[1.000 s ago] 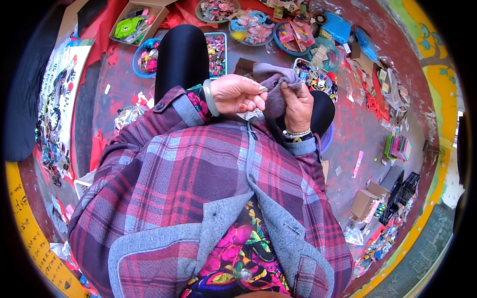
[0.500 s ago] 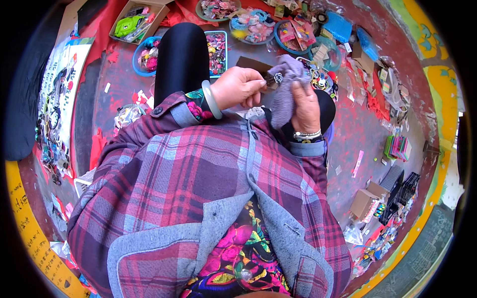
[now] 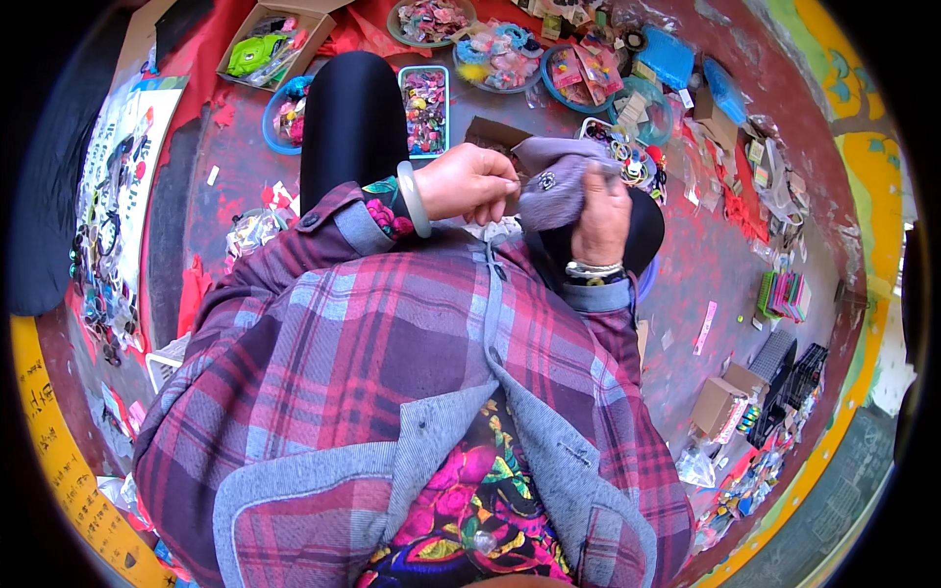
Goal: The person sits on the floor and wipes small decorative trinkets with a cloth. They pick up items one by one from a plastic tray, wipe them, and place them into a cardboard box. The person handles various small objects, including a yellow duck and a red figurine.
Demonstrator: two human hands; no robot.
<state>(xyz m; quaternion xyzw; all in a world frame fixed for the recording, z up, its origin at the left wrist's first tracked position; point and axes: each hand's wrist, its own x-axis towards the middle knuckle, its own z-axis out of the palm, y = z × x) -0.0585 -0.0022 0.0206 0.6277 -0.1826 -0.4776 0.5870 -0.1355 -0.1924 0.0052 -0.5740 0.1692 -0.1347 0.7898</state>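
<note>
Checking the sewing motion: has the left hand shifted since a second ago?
No. The left hand remains beside the grey cloth, just below the rectangular tray.

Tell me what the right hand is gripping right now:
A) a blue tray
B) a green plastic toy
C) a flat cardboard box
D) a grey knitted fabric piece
D: the right hand is closed over a grey knitted fabric piece with a small decoration on it, while the left hand pinches at its edge; the trays of trinkets lie beyond on the floor, untouched.
</note>
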